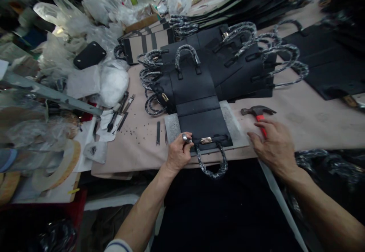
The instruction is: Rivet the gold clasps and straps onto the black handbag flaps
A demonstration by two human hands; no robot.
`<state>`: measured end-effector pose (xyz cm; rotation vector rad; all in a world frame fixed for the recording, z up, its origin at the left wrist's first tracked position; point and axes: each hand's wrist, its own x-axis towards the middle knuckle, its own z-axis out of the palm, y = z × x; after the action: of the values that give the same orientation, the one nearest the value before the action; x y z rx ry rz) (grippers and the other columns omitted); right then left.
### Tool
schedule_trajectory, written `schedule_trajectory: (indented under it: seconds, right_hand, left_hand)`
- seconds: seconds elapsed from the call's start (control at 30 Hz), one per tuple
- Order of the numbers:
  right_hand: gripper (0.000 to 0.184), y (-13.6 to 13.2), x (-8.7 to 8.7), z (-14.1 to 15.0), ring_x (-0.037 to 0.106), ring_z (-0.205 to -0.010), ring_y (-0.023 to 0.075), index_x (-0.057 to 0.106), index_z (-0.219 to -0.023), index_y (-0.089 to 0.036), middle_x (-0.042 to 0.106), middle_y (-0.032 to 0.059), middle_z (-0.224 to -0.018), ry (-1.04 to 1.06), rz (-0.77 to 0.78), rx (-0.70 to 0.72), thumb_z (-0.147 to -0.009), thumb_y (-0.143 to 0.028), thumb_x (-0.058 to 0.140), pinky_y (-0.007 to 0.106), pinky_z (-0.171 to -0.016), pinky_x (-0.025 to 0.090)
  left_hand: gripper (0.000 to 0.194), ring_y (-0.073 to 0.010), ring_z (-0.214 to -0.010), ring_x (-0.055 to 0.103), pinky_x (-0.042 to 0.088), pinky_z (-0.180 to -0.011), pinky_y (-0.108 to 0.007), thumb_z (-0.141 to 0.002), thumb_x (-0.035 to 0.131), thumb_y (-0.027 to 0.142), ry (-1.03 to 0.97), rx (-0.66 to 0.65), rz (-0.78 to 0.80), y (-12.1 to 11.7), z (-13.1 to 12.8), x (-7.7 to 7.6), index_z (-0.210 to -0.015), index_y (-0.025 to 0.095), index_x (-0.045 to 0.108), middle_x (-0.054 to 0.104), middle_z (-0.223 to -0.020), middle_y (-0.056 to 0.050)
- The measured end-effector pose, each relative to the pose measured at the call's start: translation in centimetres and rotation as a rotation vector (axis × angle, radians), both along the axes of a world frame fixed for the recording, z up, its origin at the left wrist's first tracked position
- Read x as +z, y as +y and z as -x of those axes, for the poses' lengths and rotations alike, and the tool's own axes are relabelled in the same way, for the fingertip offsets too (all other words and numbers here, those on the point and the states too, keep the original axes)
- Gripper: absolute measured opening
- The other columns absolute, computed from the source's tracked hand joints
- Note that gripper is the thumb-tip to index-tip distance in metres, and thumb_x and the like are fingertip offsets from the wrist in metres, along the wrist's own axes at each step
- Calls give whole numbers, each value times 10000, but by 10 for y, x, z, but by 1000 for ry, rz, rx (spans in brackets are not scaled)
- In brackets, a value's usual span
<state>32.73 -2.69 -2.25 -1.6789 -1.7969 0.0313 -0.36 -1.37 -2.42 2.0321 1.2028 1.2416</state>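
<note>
- The left hand (178, 151) is closed in a pinch around a metal tool (186, 137), whose rounded end shows above the fingers.
- This hand is at the near left corner of a black bag panel (199, 109), just beside a gold-coloured plate (206, 140).
- The right hand (275, 145) is spread over the red grip of a hammer (258, 111), thumb apart from the fingers; how firmly it touches the grip, I cannot tell.
- The hammer's dark head lies on the counter (308, 124), beyond the fingertips.
- The black bag panel stretches away from the person, its near part on a pale board (232, 120) and its far part over stacked black bag pieces (242, 77).
- A film-wrapped looped handle (212, 174) at its near end hangs past the counter's edge; another wrapped loop (186, 52) stands at its far end.
- Left of the board lie a dark strip (158, 133) and scattered black bits (138, 134).
- Farther left are a few slim tools (122, 109), with crumpled clear plastic bags (99, 4) behind them.
- A ring-shaped roll (75, 157) is at the lower left.
</note>
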Motion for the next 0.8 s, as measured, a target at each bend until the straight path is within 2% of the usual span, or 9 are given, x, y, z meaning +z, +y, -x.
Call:
schedule_trajectory:
  seconds: [0.07,0.13,0.23,0.37,0.5,0.57,0.63,0.73,0.8]
  right_hand:
    - [320,-7,-12,-29,633,-959,451,650,-1051,-203,642,232,-1034,-93,160,-116,-865,-463,661,619,-786,508]
    - [305,-12,-23,-50,623,-726,400,640,-910,-239,628,199,-847,-63,330,-215,-804,-515,716,570,-617,477]
    - [296,-12,-27,-62,494,-476,260,580,-754,-282,538,70,-603,342,528,-224,-694,-456,811,463,-464,432]
    - [223,-3,-1,-44,484,-460,189,592,-752,-260,530,51,-618,975,834,-10,-727,-426,740,371,-411,464]
    - [313,-2,46,-6,371,-418,90,517,-790,-224,400,-43,-600,1344,942,-128,-708,-383,774,228,-357,379]
    - [361,-6,75,16,367,-415,82,512,-846,-221,397,-59,-601,1278,818,-149,-802,-495,742,206,-364,363]
    - [412,-13,106,36,428,-445,103,525,-887,-226,450,-45,-617,1046,626,-65,-905,-623,633,219,-399,392]
    - [422,-21,141,58,485,-458,130,533,-856,-227,509,-21,-591,461,305,151,-1003,-621,491,248,-431,377]
    - [401,-23,152,66,443,-395,123,510,-810,-230,488,-33,-528,91,135,327,-1053,-539,429,268,-415,295]
  left_hand:
    - [186,-213,-1066,715,600,-942,-358,-906,594,117,1,-5,8,0,1,-1,-1077,187,613,724,-1113,-100]
    - [186,-213,-1049,721,604,-937,-359,-901,596,115,4,-5,11,-1,1,-1,-1071,188,618,728,-1105,-97]
    - [202,-219,-1044,725,608,-939,-365,-884,601,109,-8,6,11,-1,1,-2,-1064,195,631,733,-1093,-92]
    - [252,-229,-1024,730,615,-926,-368,-855,616,90,-18,23,25,-1,0,-4,-1077,205,643,737,-1084,-86]
    - [242,-221,-951,728,616,-876,-346,-844,620,79,16,16,41,-1,-1,1,-1049,204,645,734,-1030,-69]
    - [236,-214,-934,721,608,-867,-332,-839,610,70,28,8,49,-1,-2,5,-1032,201,645,728,-1006,-62]
    - [228,-210,-933,714,598,-874,-325,-835,600,64,35,8,63,-1,-2,7,-1014,198,643,723,-994,-60]
    - [226,-211,-942,708,588,-887,-325,-837,592,66,37,8,79,-2,-2,8,-1016,195,640,720,-1002,-64]
    - [221,-213,-930,706,589,-870,-327,-843,586,72,33,10,73,-2,-1,7,-1020,193,642,719,-993,-66]
